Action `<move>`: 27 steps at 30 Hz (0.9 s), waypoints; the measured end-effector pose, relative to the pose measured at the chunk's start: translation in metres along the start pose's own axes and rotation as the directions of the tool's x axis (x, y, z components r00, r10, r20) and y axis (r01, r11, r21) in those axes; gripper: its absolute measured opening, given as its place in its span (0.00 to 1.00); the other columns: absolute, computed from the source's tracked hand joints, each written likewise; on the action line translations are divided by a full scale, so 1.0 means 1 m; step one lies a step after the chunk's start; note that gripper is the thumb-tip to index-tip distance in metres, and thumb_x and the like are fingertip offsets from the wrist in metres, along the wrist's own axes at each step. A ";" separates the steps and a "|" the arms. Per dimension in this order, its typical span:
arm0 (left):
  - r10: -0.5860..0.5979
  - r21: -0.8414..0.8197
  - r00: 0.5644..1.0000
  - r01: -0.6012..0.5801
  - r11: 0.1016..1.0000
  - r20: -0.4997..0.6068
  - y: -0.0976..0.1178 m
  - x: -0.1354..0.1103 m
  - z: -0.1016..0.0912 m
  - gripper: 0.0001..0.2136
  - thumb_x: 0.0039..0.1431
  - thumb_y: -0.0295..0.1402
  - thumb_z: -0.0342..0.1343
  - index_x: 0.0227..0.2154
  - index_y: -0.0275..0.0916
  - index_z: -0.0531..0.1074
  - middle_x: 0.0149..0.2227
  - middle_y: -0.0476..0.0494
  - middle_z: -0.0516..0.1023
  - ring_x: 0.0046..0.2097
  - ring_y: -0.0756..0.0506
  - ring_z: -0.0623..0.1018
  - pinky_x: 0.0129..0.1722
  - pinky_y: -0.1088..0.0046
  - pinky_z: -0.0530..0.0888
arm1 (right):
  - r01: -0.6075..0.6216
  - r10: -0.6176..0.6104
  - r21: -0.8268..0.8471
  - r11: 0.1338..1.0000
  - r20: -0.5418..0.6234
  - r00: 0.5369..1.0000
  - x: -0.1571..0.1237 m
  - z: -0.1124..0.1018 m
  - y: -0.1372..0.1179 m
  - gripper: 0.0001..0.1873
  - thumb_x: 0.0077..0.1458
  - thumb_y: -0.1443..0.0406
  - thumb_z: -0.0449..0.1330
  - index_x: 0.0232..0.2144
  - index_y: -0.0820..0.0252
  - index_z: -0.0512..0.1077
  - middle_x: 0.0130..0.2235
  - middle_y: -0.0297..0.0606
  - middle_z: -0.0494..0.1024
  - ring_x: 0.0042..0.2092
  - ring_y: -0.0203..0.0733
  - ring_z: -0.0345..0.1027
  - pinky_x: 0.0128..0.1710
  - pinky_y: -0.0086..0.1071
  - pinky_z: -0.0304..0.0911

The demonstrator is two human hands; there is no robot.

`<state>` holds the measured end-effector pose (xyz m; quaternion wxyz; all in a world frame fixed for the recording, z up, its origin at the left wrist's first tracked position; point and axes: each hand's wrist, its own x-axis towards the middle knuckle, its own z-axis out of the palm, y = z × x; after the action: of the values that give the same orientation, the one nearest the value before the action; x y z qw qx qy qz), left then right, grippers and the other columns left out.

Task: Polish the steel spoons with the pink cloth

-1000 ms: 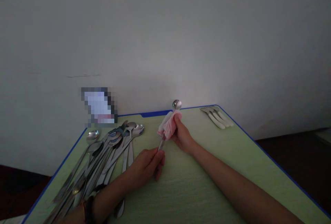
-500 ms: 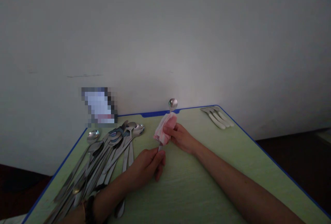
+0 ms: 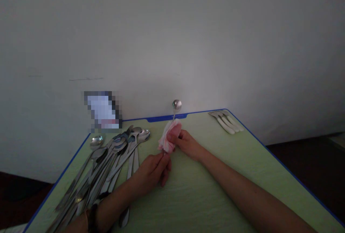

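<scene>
Spoon (image 3: 176, 105) in left hand (image 3: 155, 170)

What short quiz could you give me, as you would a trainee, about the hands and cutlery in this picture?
1. What does the right hand hold around the handle of the spoon?
2. True or false: the left hand grips that spoon by its bowl.
3. How many white-handled forks lie on the green table, to the right of the hands?
A) two
B) three
C) five

Key:
1. A pink-and-white cloth.
2. False: it grips the handle's lower end; the bowl points up, clear of the cloth.
3. B.
</scene>
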<state>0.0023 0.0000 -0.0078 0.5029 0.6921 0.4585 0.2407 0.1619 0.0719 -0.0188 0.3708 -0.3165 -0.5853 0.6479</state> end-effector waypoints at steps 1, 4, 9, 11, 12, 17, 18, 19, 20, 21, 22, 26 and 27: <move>0.010 0.036 1.000 -0.011 0.999 0.007 0.001 -0.001 0.000 0.19 0.65 0.42 0.36 0.25 0.40 0.64 0.14 0.55 0.65 0.18 0.51 0.67 0.22 0.78 0.65 | -0.004 0.005 0.057 0.998 -0.018 1.000 0.001 0.000 0.002 0.20 0.46 0.50 0.61 0.23 0.63 0.73 0.22 0.34 0.73 0.27 0.36 0.64 0.28 0.29 0.60; 0.044 0.167 0.999 -0.049 0.985 0.030 0.003 -0.003 -0.001 0.20 0.66 0.40 0.36 0.22 0.39 0.64 0.14 0.54 0.67 0.20 0.51 0.69 0.27 0.77 0.67 | 0.002 0.021 0.243 0.970 -0.092 0.996 0.003 0.001 0.006 0.18 0.44 0.52 0.64 0.25 0.63 0.73 0.24 0.34 0.74 0.28 0.36 0.66 0.32 0.30 0.63; 0.110 0.309 0.991 -0.127 0.943 0.073 0.009 -0.007 -0.003 0.21 0.67 0.37 0.36 0.23 0.38 0.68 0.16 0.53 0.69 0.22 0.51 0.71 0.31 0.78 0.67 | 0.056 0.082 0.544 0.837 -0.226 0.971 0.009 0.001 0.004 0.13 0.44 0.59 0.66 0.27 0.63 0.73 0.28 0.35 0.77 0.31 0.35 0.69 0.35 0.30 0.67; 0.127 0.343 0.988 -0.150 0.927 0.089 0.010 -0.007 -0.003 0.21 0.66 0.37 0.37 0.24 0.38 0.70 0.16 0.53 0.70 0.22 0.51 0.71 0.32 0.79 0.67 | 0.083 0.109 0.627 0.774 -0.262 0.959 0.012 0.000 0.001 0.10 0.47 0.61 0.65 0.27 0.63 0.72 0.30 0.35 0.77 0.32 0.34 0.70 0.38 0.31 0.68; 0.135 0.356 0.987 -0.159 0.921 0.093 0.011 -0.007 -0.003 0.21 0.66 0.37 0.37 0.24 0.38 0.70 0.17 0.53 0.70 0.23 0.51 0.72 0.32 0.79 0.67 | 0.096 0.120 0.655 0.749 -0.277 0.953 0.013 -0.001 0.000 0.09 0.49 0.62 0.64 0.27 0.63 0.72 0.30 0.35 0.78 0.32 0.34 0.70 0.40 0.31 0.69; 0.165 0.390 0.977 -0.206 0.898 0.136 0.014 -0.009 -0.005 0.22 0.66 0.36 0.37 0.22 0.38 0.71 0.17 0.51 0.70 0.23 0.51 0.72 0.33 0.79 0.67 | 0.206 0.148 0.697 0.687 -0.411 0.899 0.018 -0.007 0.001 0.07 0.53 0.61 0.60 0.31 0.59 0.72 0.32 0.33 0.78 0.34 0.34 0.72 0.41 0.29 0.70; 0.171 0.388 0.972 -0.223 0.894 0.164 0.014 -0.010 -0.005 0.21 0.66 0.36 0.37 0.23 0.37 0.71 0.17 0.51 0.71 0.24 0.51 0.72 0.34 0.78 0.67 | 0.227 0.151 0.691 0.686 -0.440 0.885 0.018 -0.008 0.001 0.07 0.53 0.60 0.60 0.32 0.58 0.72 0.31 0.32 0.78 0.34 0.34 0.72 0.41 0.29 0.70; 0.179 0.381 0.964 -0.244 0.892 0.197 0.014 -0.011 -0.006 0.21 0.66 0.36 0.38 0.23 0.37 0.71 0.17 0.51 0.71 0.24 0.50 0.72 0.34 0.78 0.67 | 0.241 0.154 0.684 0.689 -0.463 0.873 0.019 -0.008 0.002 0.07 0.53 0.59 0.60 0.32 0.57 0.72 0.31 0.32 0.78 0.34 0.34 0.72 0.40 0.30 0.71; 0.190 0.373 0.955 -0.266 0.889 0.227 0.015 -0.012 -0.007 0.20 0.65 0.35 0.38 0.24 0.38 0.72 0.18 0.50 0.71 0.25 0.50 0.73 0.35 0.78 0.67 | 0.251 0.155 0.677 0.692 -0.479 0.864 0.019 -0.009 0.002 0.08 0.53 0.59 0.60 0.31 0.56 0.72 0.31 0.32 0.77 0.34 0.34 0.72 0.39 0.30 0.71; 0.205 0.365 0.946 -0.289 0.885 0.252 0.014 -0.013 -0.008 0.20 0.65 0.35 0.38 0.24 0.38 0.72 0.18 0.50 0.71 0.25 0.50 0.73 0.36 0.77 0.67 | 0.257 0.154 0.673 0.694 -0.488 0.859 0.019 -0.009 0.002 0.08 0.53 0.58 0.59 0.31 0.56 0.72 0.31 0.32 0.77 0.34 0.35 0.72 0.39 0.30 0.71; 0.222 0.360 0.937 -0.312 0.879 0.269 0.014 -0.013 -0.008 0.20 0.64 0.35 0.38 0.24 0.38 0.72 0.18 0.50 0.71 0.25 0.49 0.73 0.36 0.77 0.67 | 0.262 0.154 0.672 0.693 -0.494 0.856 0.020 -0.009 0.002 0.08 0.53 0.59 0.59 0.30 0.56 0.71 0.31 0.32 0.77 0.34 0.35 0.72 0.38 0.30 0.71; 0.264 0.326 0.920 -0.354 0.877 0.289 0.010 -0.012 -0.010 0.18 0.61 0.34 0.40 0.22 0.37 0.72 0.18 0.48 0.71 0.24 0.50 0.71 0.34 0.76 0.67 | 0.255 0.161 0.685 0.682 -0.482 0.861 0.019 -0.007 0.000 0.06 0.53 0.60 0.59 0.31 0.57 0.71 0.32 0.33 0.77 0.33 0.35 0.71 0.38 0.31 0.71; 0.265 0.299 0.918 -0.352 0.887 0.294 0.010 -0.011 -0.010 0.18 0.61 0.34 0.41 0.22 0.37 0.72 0.18 0.49 0.70 0.23 0.50 0.70 0.33 0.76 0.67 | 0.251 0.162 0.686 0.683 -0.478 0.864 0.019 -0.007 -0.001 0.06 0.52 0.61 0.59 0.31 0.57 0.71 0.32 0.32 0.77 0.33 0.35 0.71 0.37 0.31 0.71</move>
<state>-0.0068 -0.0058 0.0062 0.3809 0.8583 0.3112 0.1463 0.1575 0.0916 -0.0184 0.6206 -0.2846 -0.1691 0.7109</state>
